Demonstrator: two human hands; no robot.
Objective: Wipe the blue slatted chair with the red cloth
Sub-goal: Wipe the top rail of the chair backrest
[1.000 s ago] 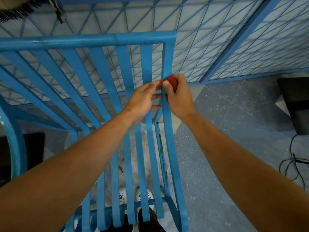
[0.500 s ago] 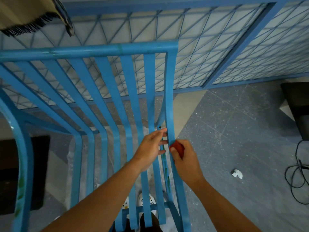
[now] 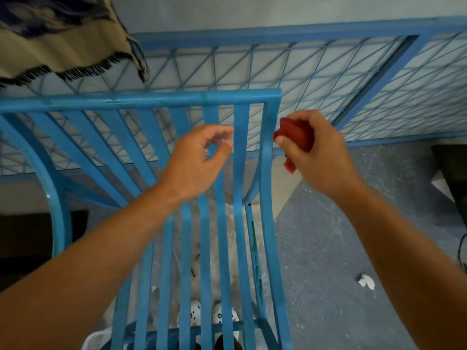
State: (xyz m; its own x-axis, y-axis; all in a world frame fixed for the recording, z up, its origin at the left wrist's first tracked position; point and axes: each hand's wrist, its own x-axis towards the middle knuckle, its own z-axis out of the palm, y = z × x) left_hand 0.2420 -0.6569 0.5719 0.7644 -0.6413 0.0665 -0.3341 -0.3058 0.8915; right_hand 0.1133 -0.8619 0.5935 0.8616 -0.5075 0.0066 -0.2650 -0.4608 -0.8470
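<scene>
The blue slatted chair [image 3: 141, 101] fills the left and middle of the view, its slats curving down from the top rail toward me. My right hand [image 3: 318, 157] is bunched around the red cloth [image 3: 294, 137], just to the right of the chair's outer right slat, high up near the top rail; the cloth's edge sits close to that slat. My left hand [image 3: 199, 160] hovers in front of the slats a little left of it, fingers loosely curled and apart, holding nothing.
A blue wire-mesh fence [image 3: 328, 79] runs behind the chair. A fringed cream blanket [image 3: 58, 44] hangs at the upper left. Grey speckled floor on the right holds a crumpled white scrap [image 3: 366, 282], a dark object [image 3: 452, 173] and a cable.
Both hands have risen from the lower part of the right slat to near the top rail. My left hand has let go of the slat, and my right hand with the cloth has come slightly off it.
</scene>
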